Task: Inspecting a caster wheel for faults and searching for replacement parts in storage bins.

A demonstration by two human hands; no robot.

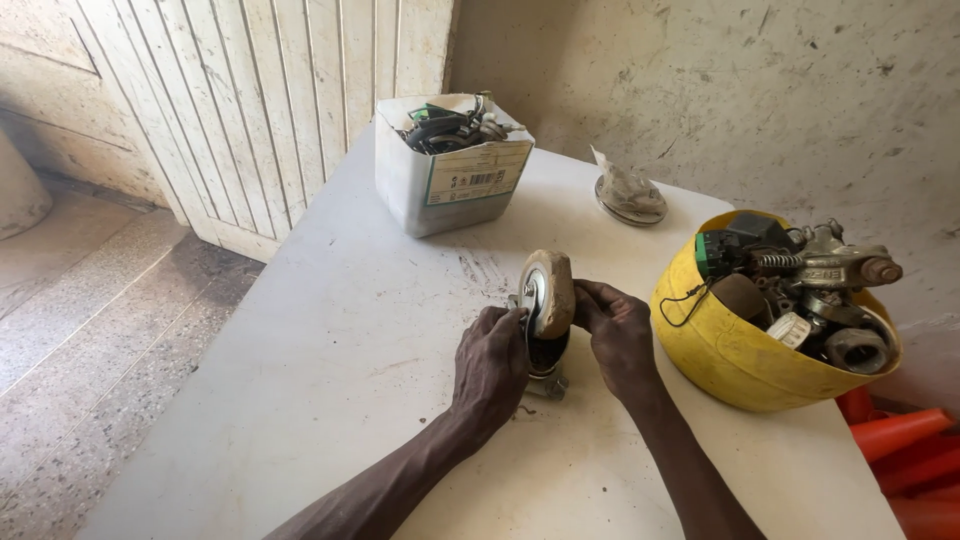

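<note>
Both hands on a caster wheel standing mid-table, mounting plate down so it sits steady: left hand has its fingers closed on the metal fork side, right hand pinches the tread edge from the other side. Wheel's worn, tan and dusty, with a bright metal hub. Yellow hard hat full of metal parts just right of it; white box of hardware behind.

On my white table stand a box of cables, a bagged disc and a yellow helmet of metal parts.
</note>
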